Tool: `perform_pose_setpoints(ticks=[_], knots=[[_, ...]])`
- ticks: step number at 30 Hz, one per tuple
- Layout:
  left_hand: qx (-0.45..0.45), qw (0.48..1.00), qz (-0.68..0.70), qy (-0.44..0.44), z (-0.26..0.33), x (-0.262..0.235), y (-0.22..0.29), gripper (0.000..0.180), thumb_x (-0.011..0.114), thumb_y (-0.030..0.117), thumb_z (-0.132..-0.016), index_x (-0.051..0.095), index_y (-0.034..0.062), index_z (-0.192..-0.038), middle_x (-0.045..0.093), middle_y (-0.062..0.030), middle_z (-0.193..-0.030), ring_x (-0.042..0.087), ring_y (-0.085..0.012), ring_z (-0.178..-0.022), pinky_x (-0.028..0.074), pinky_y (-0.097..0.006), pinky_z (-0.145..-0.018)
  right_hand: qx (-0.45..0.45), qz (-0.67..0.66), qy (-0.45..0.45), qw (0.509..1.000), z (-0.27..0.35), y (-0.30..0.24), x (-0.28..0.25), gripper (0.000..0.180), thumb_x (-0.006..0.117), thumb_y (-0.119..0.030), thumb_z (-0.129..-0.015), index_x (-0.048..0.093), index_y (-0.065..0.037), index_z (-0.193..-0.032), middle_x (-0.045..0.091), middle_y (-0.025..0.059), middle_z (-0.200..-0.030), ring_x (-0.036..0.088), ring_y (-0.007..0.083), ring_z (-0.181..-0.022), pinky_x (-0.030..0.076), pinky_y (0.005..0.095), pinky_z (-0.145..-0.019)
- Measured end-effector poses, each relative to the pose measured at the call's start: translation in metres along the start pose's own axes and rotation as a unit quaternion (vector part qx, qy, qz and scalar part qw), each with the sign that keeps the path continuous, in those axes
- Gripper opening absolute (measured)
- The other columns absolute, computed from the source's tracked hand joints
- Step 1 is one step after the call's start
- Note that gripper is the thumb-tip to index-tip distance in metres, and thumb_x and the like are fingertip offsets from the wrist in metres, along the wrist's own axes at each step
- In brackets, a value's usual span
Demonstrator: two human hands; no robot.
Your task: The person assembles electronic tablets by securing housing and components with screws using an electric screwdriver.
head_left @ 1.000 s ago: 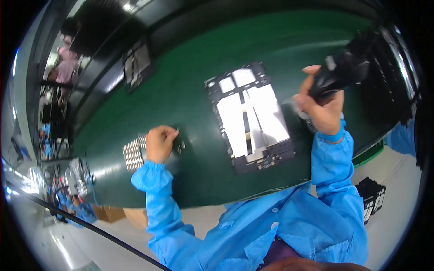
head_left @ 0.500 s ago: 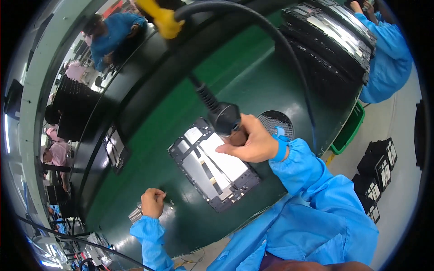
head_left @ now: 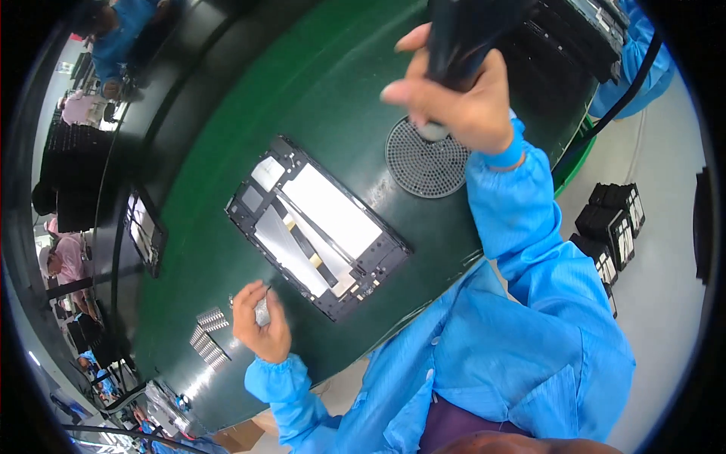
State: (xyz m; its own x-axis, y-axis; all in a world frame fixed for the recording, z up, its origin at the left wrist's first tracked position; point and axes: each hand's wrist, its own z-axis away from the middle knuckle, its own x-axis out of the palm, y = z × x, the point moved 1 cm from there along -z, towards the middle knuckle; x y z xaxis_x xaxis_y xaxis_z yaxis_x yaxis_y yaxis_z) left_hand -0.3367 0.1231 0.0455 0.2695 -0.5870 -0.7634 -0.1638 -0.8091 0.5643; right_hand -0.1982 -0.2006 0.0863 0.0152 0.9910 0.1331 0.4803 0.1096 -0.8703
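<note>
"Frame [head_left: 318, 228] on the green desk [head_left: 325, 98], where is it from the fingers?"

"It lies flat between both sets, touching neither. It is to the right of the left fingers [head_left: 243, 304] and a bit farther out, and to the left of the right fingers [head_left: 416, 94] and nearer the body."

"Would it be hard to lift?"

"I think it's light and stiff, like a thin tray. The white parts [head_left: 340, 206] look smooth, so they may be slippery and easy to scratch. I'd hold it by the dark rim [head_left: 382, 266], with one hand on each long side."

"What are the right fingers doing?"

"They are wrapped around a dark tool [head_left: 470, 45]. A round dotted plate [head_left: 425, 172] is just beside them, on the near side."

"And the left ones?"

"They are curled, with the thumb close to the first finger. Something tiny may be at the tips, but I can't tell if they pinch it. Little metal bits [head_left: 209, 348] lie in rows just to their left."
</note>
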Motion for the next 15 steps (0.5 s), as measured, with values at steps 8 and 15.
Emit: perform_pose_setpoints(ticks=[8,15], knots=[[0.03,0.946,0.285,0.155,-0.064,0.067,-0.029,0.005,0.049,0.002,-0.087,0.049,-0.0032,-0.089,0.048,-0.0206,-0.126,0.049,-0.026,-0.113,0.038,-0.034,-0.094,-0.041,0.027,0.01,0.999,0.0,0.029,-0.016,0.032,0.069,0.002,-0.073,0.052,0.002,-0.1,0.057,0.0047,-0.062,0.055,0.0116,-0.049,0.044,0.0228,-0.047],[-0.029,0.906,0.391,0.159,-0.094,0.08,-0.044,0.007,0.044,0.001,-0.09,0.048,-0.0014,-0.094,0.057,-0.0217,-0.115,0.045,-0.0281,-0.119,0.031,-0.035,-0.102,-0.027,0.053,-0.004,0.998,0.0,0.032,0.001,0.031,0.071,-0.001,-0.074,0.052,0.002,-0.099,0.057,0.0038,-0.06,0.054,0.0099,-0.049,0.043,0.0222,-0.047]])
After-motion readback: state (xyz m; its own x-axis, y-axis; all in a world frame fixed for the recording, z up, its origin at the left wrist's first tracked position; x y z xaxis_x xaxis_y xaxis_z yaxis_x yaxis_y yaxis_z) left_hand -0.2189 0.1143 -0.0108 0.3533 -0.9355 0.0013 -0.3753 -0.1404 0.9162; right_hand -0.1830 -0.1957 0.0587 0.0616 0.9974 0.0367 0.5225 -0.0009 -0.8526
